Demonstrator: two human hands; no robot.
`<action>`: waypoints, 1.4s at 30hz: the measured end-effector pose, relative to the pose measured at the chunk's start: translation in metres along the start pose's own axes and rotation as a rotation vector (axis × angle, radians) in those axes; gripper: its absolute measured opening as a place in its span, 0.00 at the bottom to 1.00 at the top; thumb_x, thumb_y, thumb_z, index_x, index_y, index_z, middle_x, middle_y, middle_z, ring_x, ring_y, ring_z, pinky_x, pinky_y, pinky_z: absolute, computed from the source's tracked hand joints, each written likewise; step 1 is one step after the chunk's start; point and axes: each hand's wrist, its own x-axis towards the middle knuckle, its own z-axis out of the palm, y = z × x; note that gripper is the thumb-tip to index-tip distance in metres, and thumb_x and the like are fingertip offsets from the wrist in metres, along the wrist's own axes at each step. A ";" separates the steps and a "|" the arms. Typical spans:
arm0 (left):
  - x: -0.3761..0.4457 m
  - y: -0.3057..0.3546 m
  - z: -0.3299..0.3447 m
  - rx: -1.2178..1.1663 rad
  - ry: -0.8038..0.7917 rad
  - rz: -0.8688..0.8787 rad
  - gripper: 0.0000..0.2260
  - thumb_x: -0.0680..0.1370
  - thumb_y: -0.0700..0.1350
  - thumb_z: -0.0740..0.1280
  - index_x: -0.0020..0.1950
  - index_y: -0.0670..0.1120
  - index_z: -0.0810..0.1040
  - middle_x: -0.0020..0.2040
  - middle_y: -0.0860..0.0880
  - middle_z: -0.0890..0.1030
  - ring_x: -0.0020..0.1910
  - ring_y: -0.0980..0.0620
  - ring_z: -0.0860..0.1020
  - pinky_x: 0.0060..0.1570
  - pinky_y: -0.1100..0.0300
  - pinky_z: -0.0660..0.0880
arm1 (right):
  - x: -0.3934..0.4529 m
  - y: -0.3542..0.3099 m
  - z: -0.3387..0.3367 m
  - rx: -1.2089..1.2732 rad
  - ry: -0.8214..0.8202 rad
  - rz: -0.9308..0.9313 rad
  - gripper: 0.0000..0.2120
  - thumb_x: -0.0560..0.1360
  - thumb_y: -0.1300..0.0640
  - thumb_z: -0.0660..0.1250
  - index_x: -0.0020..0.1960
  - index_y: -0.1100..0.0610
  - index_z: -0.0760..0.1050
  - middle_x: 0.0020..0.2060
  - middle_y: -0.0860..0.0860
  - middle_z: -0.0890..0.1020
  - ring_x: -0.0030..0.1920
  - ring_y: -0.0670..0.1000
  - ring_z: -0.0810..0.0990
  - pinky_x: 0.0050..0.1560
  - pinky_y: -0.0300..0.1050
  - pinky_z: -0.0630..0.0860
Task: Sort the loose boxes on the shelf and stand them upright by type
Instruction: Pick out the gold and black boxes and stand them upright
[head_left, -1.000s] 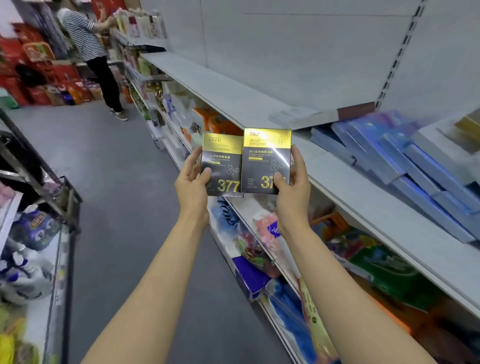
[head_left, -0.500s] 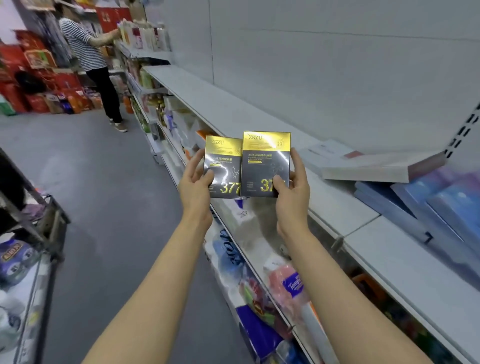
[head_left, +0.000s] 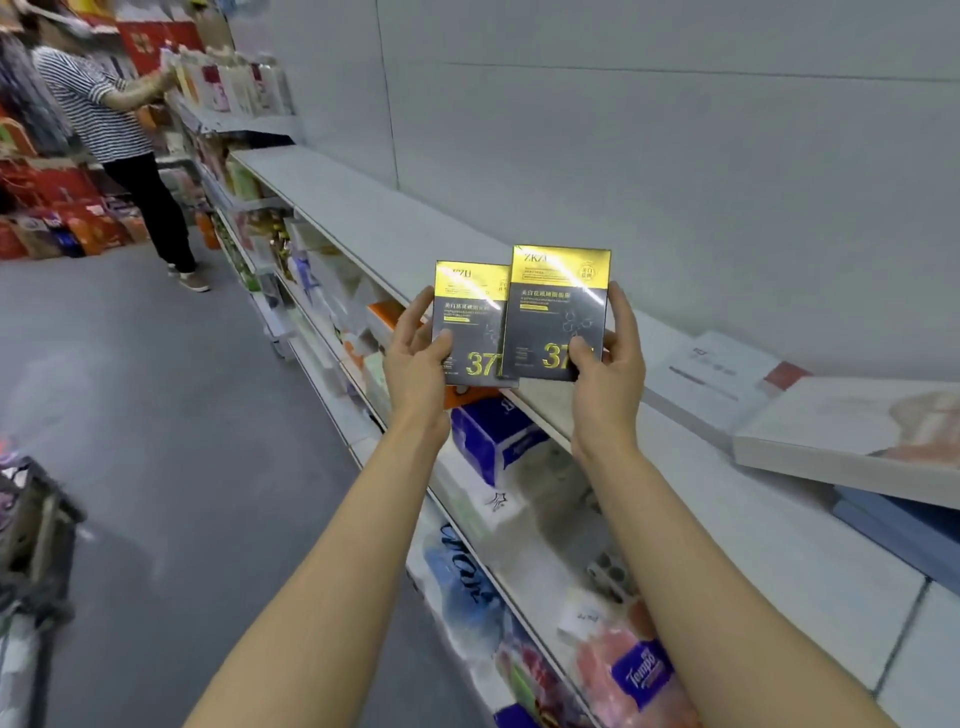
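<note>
I hold two matching black-and-gold boxes upright in the air, in front of the white shelf (head_left: 395, 234). My left hand (head_left: 421, 358) grips the left black-and-gold box (head_left: 470, 317) by its lower left corner. My right hand (head_left: 608, 358) grips the right black-and-gold box (head_left: 558, 306) by its lower right edge, thumb on the front. The right box overlaps the left one slightly. Both fronts face me and show a yellow "37".
Flat white boxes (head_left: 852, 431) and blue boxes (head_left: 904, 525) lie on the shelf at the right. Lower shelves hold tissue packs (head_left: 493, 441). A person in a striped shirt (head_left: 98, 104) stands down the aisle at the far left. A cart (head_left: 31, 525) sits at the left edge.
My view has swung left along the shelf, so the flat boxes slid toward the right edge. Both hands keep the same grip on the two boxes and have moved closer to the shelf.
</note>
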 end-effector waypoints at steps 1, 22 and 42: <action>0.014 0.001 0.000 0.000 -0.016 -0.008 0.21 0.81 0.33 0.60 0.68 0.53 0.75 0.61 0.47 0.81 0.54 0.51 0.82 0.37 0.60 0.79 | 0.008 0.002 0.011 -0.004 0.014 -0.004 0.26 0.80 0.64 0.60 0.71 0.38 0.65 0.64 0.49 0.75 0.63 0.51 0.75 0.55 0.54 0.80; 0.248 -0.040 0.063 0.195 -0.384 -0.102 0.17 0.83 0.41 0.60 0.71 0.54 0.72 0.63 0.50 0.80 0.61 0.48 0.79 0.54 0.53 0.80 | 0.154 0.062 0.109 -0.117 0.406 -0.034 0.23 0.82 0.62 0.58 0.73 0.44 0.63 0.63 0.49 0.74 0.61 0.48 0.75 0.55 0.41 0.78; 0.358 -0.077 0.095 0.207 -0.829 -0.301 0.19 0.81 0.37 0.60 0.67 0.55 0.75 0.60 0.56 0.81 0.54 0.60 0.81 0.44 0.64 0.78 | 0.249 0.126 0.173 -0.338 0.736 -0.063 0.22 0.76 0.67 0.61 0.67 0.50 0.72 0.58 0.50 0.76 0.54 0.49 0.77 0.36 0.26 0.73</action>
